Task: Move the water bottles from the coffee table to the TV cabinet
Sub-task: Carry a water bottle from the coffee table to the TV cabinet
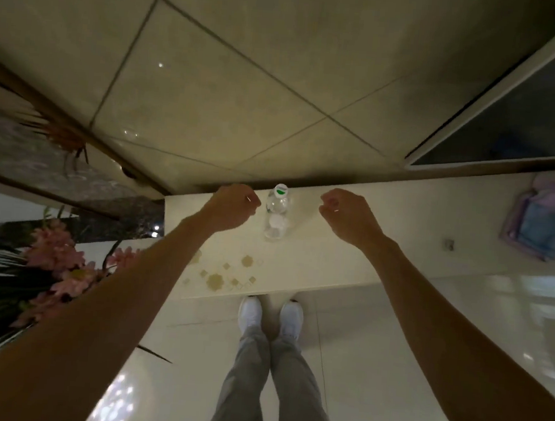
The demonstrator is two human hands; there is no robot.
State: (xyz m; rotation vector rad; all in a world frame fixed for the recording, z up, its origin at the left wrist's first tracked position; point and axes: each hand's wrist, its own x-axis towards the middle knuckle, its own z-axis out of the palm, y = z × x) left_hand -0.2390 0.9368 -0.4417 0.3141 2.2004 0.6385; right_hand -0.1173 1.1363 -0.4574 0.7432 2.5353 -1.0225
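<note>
Feed's up, looking straight down. Nearest me: grey trousers [250, 374] and white shoes [250, 314] on a glossy pale floor [391, 352], toes right at the front edge of the cabinet [331, 267]. Pink flowers [53, 252] w/ dark leaves at far left, beside the cabinet's left end.

Both bare forearms reach fwd over the cream top. Tan flower-and-square pattern [224, 276] printed near the front edge, btwn the arms.

Left hand [233, 207]: fingers loosely curled, nothing in it, just left of the bottle [277, 213], not touching as far as I can see. Right hand [348, 216]: same, loose curl, holding nothing, a bit further off on the bottle's other side.

Bottle stands upright on the cabinet btwn the two hands, close to the back edge. Clear plastic, white cap w/ green mark on top.

Further right on the top: a purple-and-blue item [537, 224], well apart from the bottle, can't tell what it is.

Behind: tiled wall [230, 73], dark screen [536, 111] w/ pale frame at upper right.
</note>
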